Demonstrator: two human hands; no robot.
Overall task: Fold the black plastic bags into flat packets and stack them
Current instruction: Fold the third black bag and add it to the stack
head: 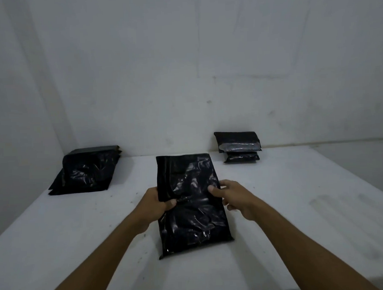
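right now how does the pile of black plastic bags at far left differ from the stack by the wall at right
The left pile of black plastic bags lies wide and unfolded; the right stack of folded black packets is compact. The left pile sits low with splayed edges; the right stack stands taller. Both are glossy black plastic resting on the white table.

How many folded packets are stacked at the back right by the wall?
2 show in the folded packets: a larger upper packet lying on a smaller lower packet, against the wall. More could be hidden behind them.
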